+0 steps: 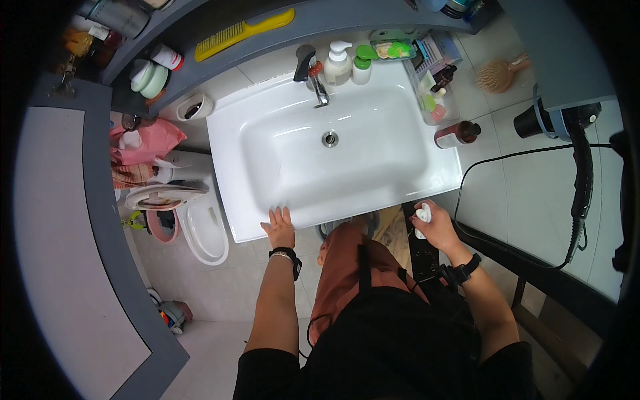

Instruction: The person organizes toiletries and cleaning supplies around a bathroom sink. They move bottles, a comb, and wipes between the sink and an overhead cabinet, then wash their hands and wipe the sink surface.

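Head view, looking straight down: my left hand (280,225) lies flat on the front rim of the white sink (267,113), fingers (279,215) spread and released, grasping nothing. My right hand (437,227) is off the sink's front right corner, near the edge of the counter (493,180), its fingers clenched around a crumpled white tissue (423,215) that pokes out toward the basin. The basin is bare, with the drain (330,139) in the middle and the faucet (313,77) at the back. Behind the faucet stand a white pump bottle (338,63) and a green-capped bottle (362,67). On the counter to the right lie a dark brown bottle (457,134) on its side, a clear organiser (437,100) and a round hairbrush (500,73). A black hair dryer (567,123) hangs at far right, its cord (480,167) looping over the counter. A yellow comb (243,32) rests on the grey shelf (347,17) above
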A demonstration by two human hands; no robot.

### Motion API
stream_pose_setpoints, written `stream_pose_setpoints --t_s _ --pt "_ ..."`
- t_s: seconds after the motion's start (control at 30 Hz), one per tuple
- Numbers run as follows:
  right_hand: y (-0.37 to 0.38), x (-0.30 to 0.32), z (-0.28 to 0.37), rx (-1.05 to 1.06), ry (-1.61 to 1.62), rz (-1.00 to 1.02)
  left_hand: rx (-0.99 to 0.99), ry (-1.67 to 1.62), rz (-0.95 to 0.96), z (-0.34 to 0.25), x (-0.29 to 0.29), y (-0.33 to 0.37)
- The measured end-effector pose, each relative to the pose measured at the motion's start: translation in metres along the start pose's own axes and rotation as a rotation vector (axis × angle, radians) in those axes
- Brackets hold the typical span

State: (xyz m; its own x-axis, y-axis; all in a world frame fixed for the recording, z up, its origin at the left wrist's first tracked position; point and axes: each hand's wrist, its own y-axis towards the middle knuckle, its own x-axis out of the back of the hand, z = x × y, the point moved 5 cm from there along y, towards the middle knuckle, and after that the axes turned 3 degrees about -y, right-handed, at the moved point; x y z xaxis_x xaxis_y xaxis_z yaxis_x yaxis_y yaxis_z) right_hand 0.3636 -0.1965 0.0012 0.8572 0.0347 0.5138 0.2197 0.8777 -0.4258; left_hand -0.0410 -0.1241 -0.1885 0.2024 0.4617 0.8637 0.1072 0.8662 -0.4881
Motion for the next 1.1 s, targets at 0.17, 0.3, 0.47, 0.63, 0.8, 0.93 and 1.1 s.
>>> stream_pose_setpoints --t_s 0.17,0.3,0.47,0.63,0.8,0.93,1.1 --pt "0.002 0.015 -0.024 -0.128 0.026 -0.051 0.000 -0.013 -0.014 0.001 -0.005 -0.001" --pt "0.010 0.006 -0.015 0.050 -0.047 -0.059 0.003 -0.007 -0.036 0.001 -0.008 -0.001" --pt "0.021 -0.003 -0.007 -0.058 -0.067 -0.011 0.008 0.048 -0.011 0.002 -0.012 0.001" --pt "0.028 -0.013 0.009 0.135 0.039 -0.002 0.012 0.066 0.018 0.001 -0.012 0.001" --pt "0.029 -0.025 0.038 0.247 0.057 -0.058 0.139 0.132 0.094 -0.004 -0.009 0.000" --pt "0.025 -0.020 0.048 0.088 0.098 -0.046 0.166 0.085 0.166 -0.004 -0.013 0.003" --pt "0.032 0.002 0.059 0.125 0.189 -0.197 0.141 0.035 0.199 -0.003 -0.019 0.006"
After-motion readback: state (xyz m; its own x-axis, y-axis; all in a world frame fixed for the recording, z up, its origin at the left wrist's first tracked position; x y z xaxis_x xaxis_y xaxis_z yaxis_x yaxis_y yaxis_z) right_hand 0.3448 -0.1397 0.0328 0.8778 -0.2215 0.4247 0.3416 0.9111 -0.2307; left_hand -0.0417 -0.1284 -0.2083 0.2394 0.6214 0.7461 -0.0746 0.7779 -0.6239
